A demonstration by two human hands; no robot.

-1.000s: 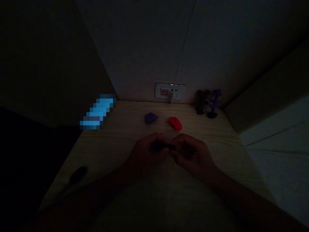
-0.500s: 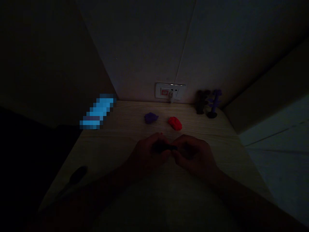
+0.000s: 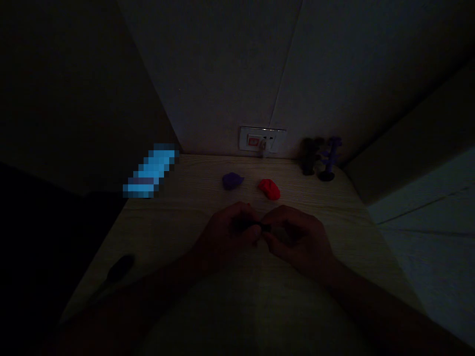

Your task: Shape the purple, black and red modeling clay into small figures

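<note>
In the dim head view, a small black piece, too dark to identify, spans the fingertips of both hands. My left hand [image 3: 232, 232] is closed around its left end, thumb laid along the near side. My right hand [image 3: 299, 235] pinches the other end [image 3: 265, 227] between thumb and fingers. Just beyond the hands, a red lump of modelling clay [image 3: 269, 189] lies on the wooden tabletop [image 3: 178, 198]. To its left rests a purple lump of modelling clay [image 3: 232, 181]. A tiny red bit [image 3: 249, 204] shows behind my left fingers.
A bright blue pixelated rectangle [image 3: 150, 173] covers something at the back left. Two small figures stand at the back right, one dark [image 3: 308, 157], one purple on a black base [image 3: 330, 159]. A wall socket [image 3: 262, 139] holds a plug. A dark oval object [image 3: 120, 268] lies front left.
My left thumb has shifted right and now covers more of the black piece. Both hands stay in nearly the same place, and the clay lumps have not moved.
</note>
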